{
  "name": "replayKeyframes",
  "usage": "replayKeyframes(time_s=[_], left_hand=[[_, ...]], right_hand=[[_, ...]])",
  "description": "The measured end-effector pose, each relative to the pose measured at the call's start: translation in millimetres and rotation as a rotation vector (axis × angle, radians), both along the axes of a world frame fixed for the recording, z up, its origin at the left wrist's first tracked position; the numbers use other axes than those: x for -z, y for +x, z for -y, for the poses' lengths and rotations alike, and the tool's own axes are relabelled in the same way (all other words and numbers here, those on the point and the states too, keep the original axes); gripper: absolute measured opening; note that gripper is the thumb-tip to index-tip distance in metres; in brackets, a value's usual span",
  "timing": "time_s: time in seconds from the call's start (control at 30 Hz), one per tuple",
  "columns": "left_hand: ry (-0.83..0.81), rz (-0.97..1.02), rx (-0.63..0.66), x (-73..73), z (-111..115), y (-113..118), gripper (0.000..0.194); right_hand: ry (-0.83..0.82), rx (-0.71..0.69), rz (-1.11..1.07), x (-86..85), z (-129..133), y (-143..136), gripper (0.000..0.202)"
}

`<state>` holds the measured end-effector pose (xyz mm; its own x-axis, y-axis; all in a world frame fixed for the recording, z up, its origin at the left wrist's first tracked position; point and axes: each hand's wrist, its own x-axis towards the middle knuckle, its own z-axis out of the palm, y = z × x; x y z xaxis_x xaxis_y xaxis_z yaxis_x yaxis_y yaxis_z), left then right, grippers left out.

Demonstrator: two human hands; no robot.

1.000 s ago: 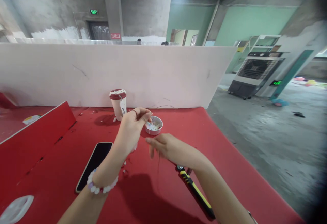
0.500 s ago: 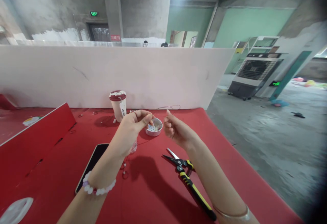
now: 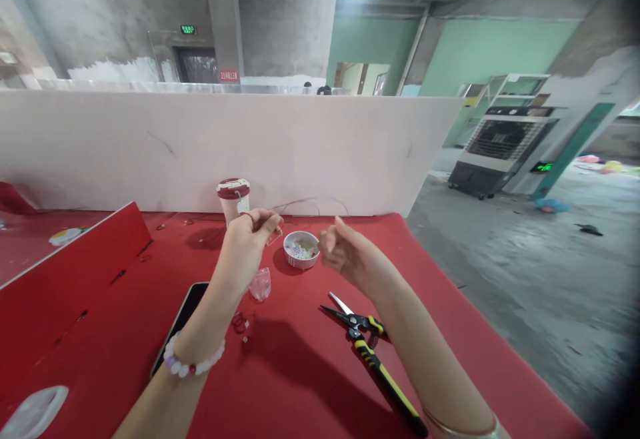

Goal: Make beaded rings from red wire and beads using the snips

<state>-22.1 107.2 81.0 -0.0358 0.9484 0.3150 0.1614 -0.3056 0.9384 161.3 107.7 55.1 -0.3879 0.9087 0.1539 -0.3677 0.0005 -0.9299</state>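
Observation:
My left hand (image 3: 250,232) is in a pinch, thumb against forefinger, on a thin cord whose fine strand shows at the fingertips. To its right, my right hand (image 3: 347,252) is closed with the thumb on top, close to the rim of a small white perforated dish (image 3: 302,261). Whatever its fingers hold, if anything, is too small to make out. Small light beads (image 3: 304,248) lie in the dish. A small clear pink bag (image 3: 261,285) lies below my left hand, and open black-and-yellow pruning shears (image 3: 367,352) lie beneath my right forearm.
A lidded coffee cup (image 3: 234,200) stands behind my left hand. A phone (image 3: 183,315) lies partly under my left forearm. Cord loops with beads (image 3: 241,322) rest on the red table (image 3: 300,385). A white partition (image 3: 320,152) closes off the back; a red divider (image 3: 75,279) stands left.
My left hand has drawn back leftward from above the dish, uncovering the dish and the pink bag. My right hand stays closed near the dish, slightly shifted right.

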Motion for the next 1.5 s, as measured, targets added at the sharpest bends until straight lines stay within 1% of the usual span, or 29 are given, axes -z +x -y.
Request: replayKeyframes(time_s=[0.1,0.2,0.27,0.33,0.43,0.47,0.53,0.63,0.7,0.77,0.87,0.97,1.03,1.13,1.2,1.23,1.33,1.37,1.43,1.5], left_hand=[[-0.016,-0.189,-0.009,-1.1,0.4,-1.1,0.015],[-0.011,-0.283,-0.027,-2.4,2.5,1.0,0.013],[0.002,-0.298,-0.079,-3.2,4.4,2.9,0.013],[0.033,-0.280,-0.121,-3.7,6.1,4.5,0.013],[0.089,-0.223,-0.143,-3.3,7.8,6.0,0.015],[0.101,-0.204,-0.145,-3.0,8.0,6.2,0.015],[0.110,-0.176,-0.146,-2.5,8.2,6.5,0.015],[0.111,-0.137,-0.133,-1.8,7.9,6.8,0.015],[0.114,-0.105,-0.113,-1.4,7.5,7.1,0.014],[0.111,-0.071,-0.075,-1.1,6.7,7.5,0.011],[0.084,-0.034,-0.003,-1.3,5.6,7.9,0.010],[0.058,-0.049,0.027,-1.9,6.2,8.2,0.013],[0.033,-0.094,0.018,-2.0,7.8,8.7,0.014],[-0.017,-0.132,-0.013,-0.8,10.6,10.0,0.011],[-0.053,-0.071,0.038,0.2,11.4,10.8,0.010],[-0.074,-0.011,0.101,0.4,11.4,11.0,0.011],[-0.153,0.235,0.337,-1.0,10.9,10.3,0.016],[-0.180,0.310,0.396,-1.7,10.7,9.8,0.017],[-0.228,0.404,0.466,-2.6,10.7,9.2,0.016],[-0.262,0.405,0.512,-1.3,11.1,10.3,0.016]], right_hand=[[0.136,0.060,-0.098,-2.5,-0.4,5.0,0.043],[0.188,0.073,-0.183,-5.5,1.5,6.5,0.034],[0.209,0.076,-0.149,-7.9,4.4,5.9,0.033],[0.233,0.105,-0.092,-10.7,8.7,4.2,0.036],[0.247,0.113,-0.046,-14.4,16.5,0.8,0.038],[0.233,0.086,-0.034,-15.1,18.9,-0.2,0.038],[0.178,-0.028,-0.022,-15.6,22.1,-1.9,0.039],[0.116,-0.196,-0.086,-14.2,23.0,-3.5,0.044],[0.109,-0.233,-0.118,-12.8,22.3,-5.2,0.044],[0.092,-0.231,-0.047,-11.3,21.6,-8.1,0.041],[-0.010,-0.161,0.167,-8.0,19.8,-14.4,0.034],[-0.119,-0.032,0.259,-3.8,15.9,-19.5,0.032],[-0.136,0.052,0.297,-2.2,13.4,-21.5,0.032],[-0.107,0.154,0.373,-1.4,12.3,-25.2,0.030],[-0.094,0.184,0.387,0.6,12.4,-28.7,0.030],[-0.105,0.198,0.346,2.6,12.0,-30.4,0.029],[-0.180,0.286,0.081,11.1,6.7,-31.1,0.024],[-0.204,0.321,-0.016,13.7,3.7,-29.4,0.024],[-0.236,0.364,-0.155,16.7,-2.9,-23.6,0.026],[-0.242,0.379,-0.252,16.3,-8.5,-17.2,0.032]])
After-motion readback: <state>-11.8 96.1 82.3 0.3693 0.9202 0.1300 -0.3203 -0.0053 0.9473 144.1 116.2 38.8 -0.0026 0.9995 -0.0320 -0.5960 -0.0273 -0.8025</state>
